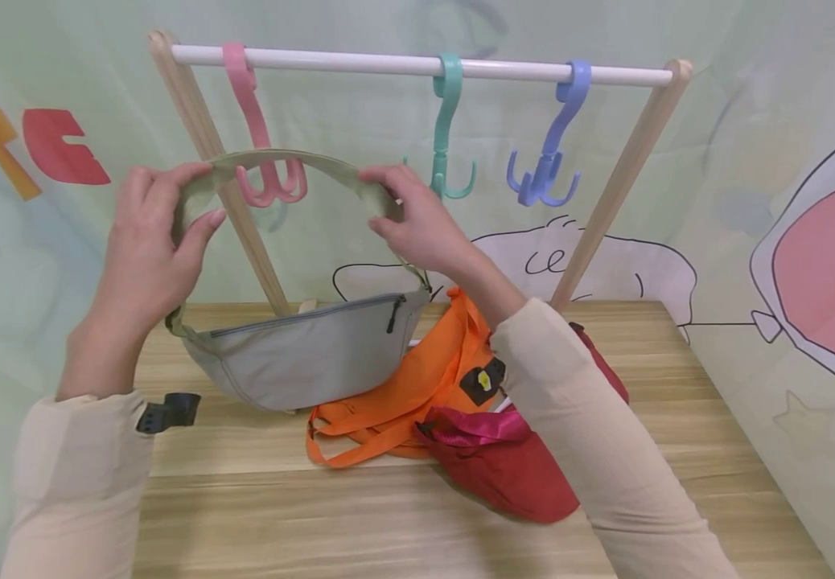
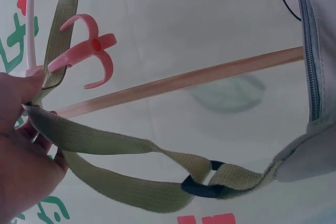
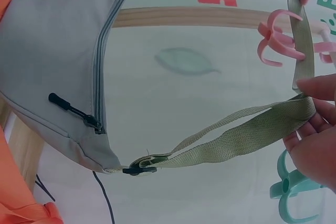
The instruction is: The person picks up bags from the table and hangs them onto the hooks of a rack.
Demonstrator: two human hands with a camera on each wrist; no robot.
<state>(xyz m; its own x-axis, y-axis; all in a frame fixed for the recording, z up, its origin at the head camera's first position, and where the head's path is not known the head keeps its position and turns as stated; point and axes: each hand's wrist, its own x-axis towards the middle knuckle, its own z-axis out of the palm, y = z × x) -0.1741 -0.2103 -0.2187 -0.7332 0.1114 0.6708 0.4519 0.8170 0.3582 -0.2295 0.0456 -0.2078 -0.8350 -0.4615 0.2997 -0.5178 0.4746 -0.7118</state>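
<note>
Between both hands hangs a grey waist bag (image 1: 309,354) by its olive webbing strap (image 1: 280,156). My left hand (image 1: 153,241) pinches the strap at its left side, and my right hand (image 1: 417,221) pinches it at the right, so it arches between them. The strap passes in front of the pink hook (image 1: 269,181) in the head view. In the left wrist view, strap (image 2: 110,137) runs doubled from the fingers to a dark buckle (image 2: 202,187). The right wrist view shows the bag's zip pull (image 3: 73,111) and the strap's other buckle (image 3: 139,169).
A white rail (image 1: 359,64) on wooden posts also carries a green hook (image 1: 445,137) and a blue hook (image 1: 551,145). On the wooden table (image 1: 258,515) lie an orange bag (image 1: 417,370) and a red bag (image 1: 512,466), partly behind my right arm.
</note>
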